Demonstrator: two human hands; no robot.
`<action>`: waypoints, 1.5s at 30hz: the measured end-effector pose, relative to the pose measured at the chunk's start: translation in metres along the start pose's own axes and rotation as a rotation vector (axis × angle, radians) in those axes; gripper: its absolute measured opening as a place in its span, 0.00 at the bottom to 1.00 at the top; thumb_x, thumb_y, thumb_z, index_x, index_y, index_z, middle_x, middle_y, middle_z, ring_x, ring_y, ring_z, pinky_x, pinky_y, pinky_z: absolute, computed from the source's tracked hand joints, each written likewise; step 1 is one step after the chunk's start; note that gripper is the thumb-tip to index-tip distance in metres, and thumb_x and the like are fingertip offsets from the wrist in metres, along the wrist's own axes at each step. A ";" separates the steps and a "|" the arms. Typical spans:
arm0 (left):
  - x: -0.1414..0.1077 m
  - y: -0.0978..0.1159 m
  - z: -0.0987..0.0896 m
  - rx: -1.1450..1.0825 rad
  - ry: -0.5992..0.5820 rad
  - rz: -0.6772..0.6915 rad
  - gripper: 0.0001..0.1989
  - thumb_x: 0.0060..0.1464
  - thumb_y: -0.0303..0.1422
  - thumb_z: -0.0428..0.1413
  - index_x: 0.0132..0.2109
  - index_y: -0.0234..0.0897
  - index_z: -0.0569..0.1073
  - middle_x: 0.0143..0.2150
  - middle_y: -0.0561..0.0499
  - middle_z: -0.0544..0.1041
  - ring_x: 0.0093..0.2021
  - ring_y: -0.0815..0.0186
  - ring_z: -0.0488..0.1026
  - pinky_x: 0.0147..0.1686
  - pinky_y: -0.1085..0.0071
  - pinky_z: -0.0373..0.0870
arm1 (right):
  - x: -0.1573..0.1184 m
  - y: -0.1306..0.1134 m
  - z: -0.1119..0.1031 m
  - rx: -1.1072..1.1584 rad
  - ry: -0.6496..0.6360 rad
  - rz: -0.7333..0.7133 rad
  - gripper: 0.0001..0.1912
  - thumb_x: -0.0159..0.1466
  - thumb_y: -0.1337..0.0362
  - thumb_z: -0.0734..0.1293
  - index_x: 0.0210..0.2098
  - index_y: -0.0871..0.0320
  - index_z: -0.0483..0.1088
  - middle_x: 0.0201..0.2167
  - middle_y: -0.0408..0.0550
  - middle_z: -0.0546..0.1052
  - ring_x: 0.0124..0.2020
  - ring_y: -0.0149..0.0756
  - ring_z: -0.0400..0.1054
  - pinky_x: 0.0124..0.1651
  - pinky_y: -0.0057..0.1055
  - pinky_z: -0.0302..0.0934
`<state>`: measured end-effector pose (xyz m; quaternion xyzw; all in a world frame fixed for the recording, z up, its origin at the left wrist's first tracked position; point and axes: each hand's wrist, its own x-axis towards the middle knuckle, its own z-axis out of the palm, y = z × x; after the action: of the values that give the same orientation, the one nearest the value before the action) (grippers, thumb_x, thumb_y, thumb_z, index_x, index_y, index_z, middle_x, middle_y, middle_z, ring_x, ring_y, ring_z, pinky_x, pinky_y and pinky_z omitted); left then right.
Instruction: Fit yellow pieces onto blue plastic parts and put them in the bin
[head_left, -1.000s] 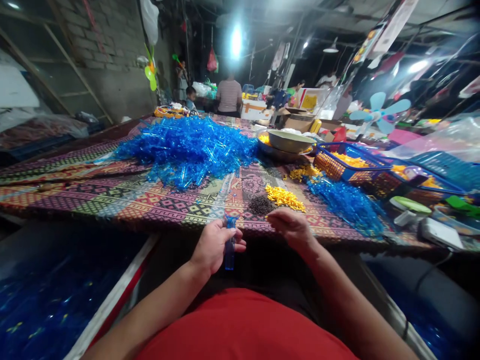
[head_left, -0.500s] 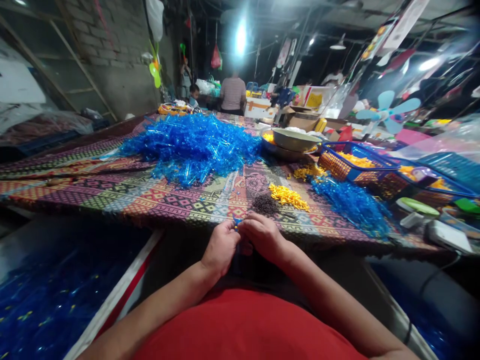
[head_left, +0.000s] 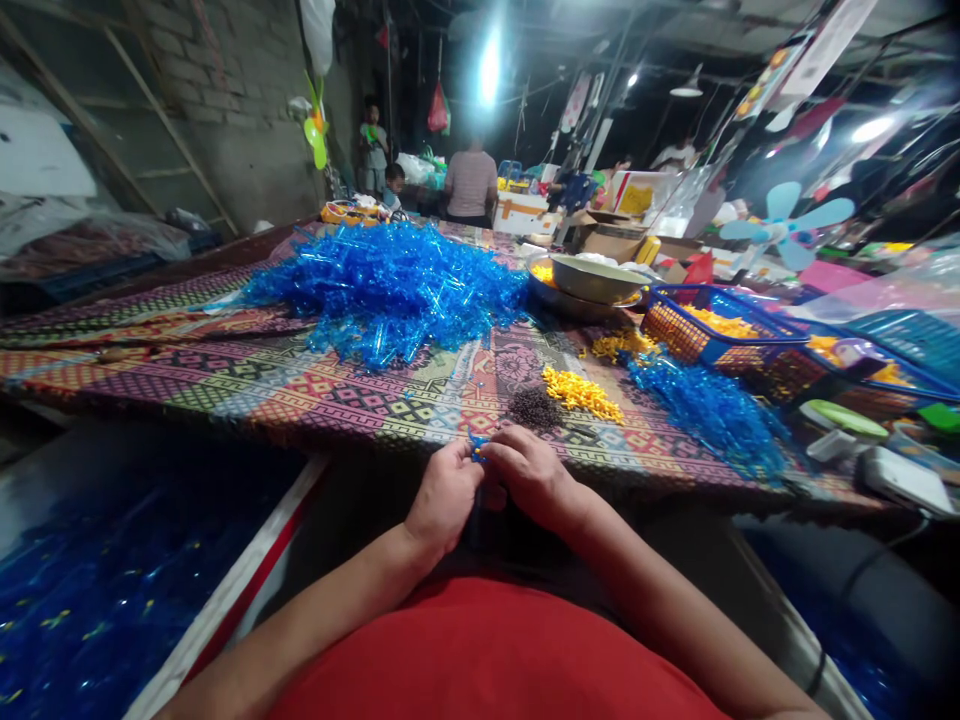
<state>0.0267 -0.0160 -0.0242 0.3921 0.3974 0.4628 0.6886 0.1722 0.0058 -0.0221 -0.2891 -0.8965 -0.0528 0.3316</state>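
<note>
At the table's near edge, my left hand point(head_left: 444, 495) pinches a small clear-blue plastic piece point(head_left: 477, 441) with a bit of yellow on it. My right hand point(head_left: 531, 478) is closed on the same piece from the other side, its fingertips meeting those of the left. Most of the piece is hidden by my fingers. Just beyond my right hand lie a heap of small dark beads point(head_left: 533, 408) and a heap of small yellow plastic parts point(head_left: 581, 393). Farther off, a big pile of clear-blue plastic pieces point(head_left: 397, 285) covers the cloth.
A patterned cloth point(head_left: 247, 385) covers the table. To the right are more blue pieces point(head_left: 705, 410), blue baskets point(head_left: 716, 345), a metal bowl point(head_left: 596, 280) and a fan point(head_left: 787, 225). Below left, a bin point(head_left: 75, 590) holds blue pieces. People point(head_left: 470, 185) are at the back.
The view has shifted slightly. My hands stay together at the table edge, with small finger movements around the blue piece. A person at the back left has moved more into view.
</note>
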 end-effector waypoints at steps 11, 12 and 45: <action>0.007 -0.007 -0.011 0.276 0.047 0.012 0.04 0.49 0.30 0.47 0.33 0.35 0.65 0.18 0.57 0.66 0.13 0.68 0.67 0.11 0.71 0.67 | -0.005 -0.002 0.014 0.195 0.077 0.113 0.12 0.64 0.72 0.57 0.44 0.58 0.67 0.31 0.49 0.69 0.29 0.32 0.63 0.31 0.28 0.61; 0.008 -0.005 -0.011 0.249 0.057 -0.010 0.04 0.49 0.31 0.47 0.32 0.35 0.64 0.19 0.57 0.66 0.13 0.67 0.68 0.11 0.71 0.67 | -0.006 0.004 0.013 0.226 0.091 0.163 0.11 0.64 0.71 0.57 0.43 0.58 0.67 0.32 0.49 0.70 0.30 0.31 0.64 0.31 0.27 0.61; 0.015 0.003 -0.015 0.242 0.060 0.016 0.06 0.50 0.32 0.47 0.29 0.35 0.62 0.21 0.56 0.66 0.15 0.68 0.69 0.11 0.72 0.68 | -0.002 0.031 0.013 1.006 0.092 1.040 0.13 0.50 0.61 0.70 0.33 0.61 0.71 0.16 0.39 0.70 0.15 0.26 0.60 0.17 0.22 0.53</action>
<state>0.0155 0.0020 -0.0302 0.4617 0.4675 0.4285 0.6202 0.1832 0.0337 -0.0360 -0.4882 -0.5437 0.5184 0.4441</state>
